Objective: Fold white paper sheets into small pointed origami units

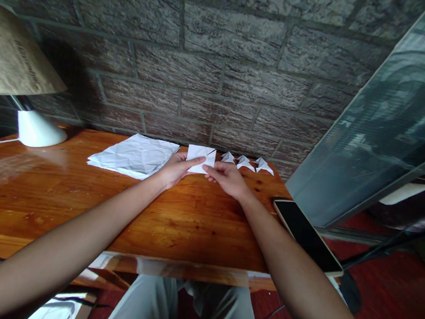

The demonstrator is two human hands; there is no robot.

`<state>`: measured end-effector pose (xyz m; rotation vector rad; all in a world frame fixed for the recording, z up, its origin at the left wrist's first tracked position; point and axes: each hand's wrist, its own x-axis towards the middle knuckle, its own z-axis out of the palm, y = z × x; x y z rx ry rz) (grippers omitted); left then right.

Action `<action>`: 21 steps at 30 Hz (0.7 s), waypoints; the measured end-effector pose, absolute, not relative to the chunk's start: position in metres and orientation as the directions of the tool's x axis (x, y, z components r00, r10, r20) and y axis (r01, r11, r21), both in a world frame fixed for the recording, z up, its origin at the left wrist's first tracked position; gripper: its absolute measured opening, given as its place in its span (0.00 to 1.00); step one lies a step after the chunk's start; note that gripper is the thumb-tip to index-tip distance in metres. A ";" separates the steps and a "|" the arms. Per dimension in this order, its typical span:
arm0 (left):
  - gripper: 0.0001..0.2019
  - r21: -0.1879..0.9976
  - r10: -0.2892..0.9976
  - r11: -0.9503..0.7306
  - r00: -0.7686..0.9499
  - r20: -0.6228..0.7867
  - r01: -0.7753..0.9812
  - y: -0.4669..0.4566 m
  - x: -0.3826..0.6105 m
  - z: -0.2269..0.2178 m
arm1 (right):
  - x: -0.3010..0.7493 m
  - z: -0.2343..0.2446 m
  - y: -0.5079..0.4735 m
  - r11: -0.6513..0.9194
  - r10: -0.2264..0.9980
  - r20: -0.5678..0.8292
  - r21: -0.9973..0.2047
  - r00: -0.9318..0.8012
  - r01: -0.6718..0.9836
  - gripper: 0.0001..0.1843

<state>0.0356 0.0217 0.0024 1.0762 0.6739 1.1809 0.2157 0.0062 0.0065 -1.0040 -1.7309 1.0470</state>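
On my feed I count two hands, both stretched out to the far side of the wooden table. Between them is one folded paper square, white, with a dark crease line across its upper right corner. It sits near the table's back edge, close to the brick wall; I cannot tell whether it lies flat or is lifted a little.

The left hand has its thumb and forefinger closed on the square's lower left edge, the other fingers tucked underneath and out of my sight. The right hand meets the square at the middle of its lower edge: thumb and forefinger are nipped together on the paper, the remaining fingers curled loosely into the palm. The two hands almost touch at the fingertips.

Just right of the square I count three small folded paper pieces in a row, the first, the second and the third, all white and pointed. To the left lies one pile of creased white sheets, touching the left hand's side; how many sheets it has I cannot tell.

One lamp stands at the far left. One phone lies dark, screen up, at the table's right edge, near the right forearm.
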 end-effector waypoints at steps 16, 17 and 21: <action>0.18 0.934 0.969 -0.001 0.229 0.089 -0.357 0.022 0.036 0.005 | 0.209 0.005 0.004 0.308 0.904 0.243 -0.941 -0.352 0.142 0.28; 0.18 0.938 0.966 -0.001 0.242 0.091 -0.348 0.022 0.035 0.005 | 0.210 0.005 0.004 0.311 0.907 0.248 -0.940 -0.340 0.143 0.27; 0.18 0.951 0.962 -0.015 0.255 0.098 -0.308 0.023 0.035 0.002 | 0.209 0.005 0.005 0.295 0.921 0.243 -0.945 -0.304 0.138 0.27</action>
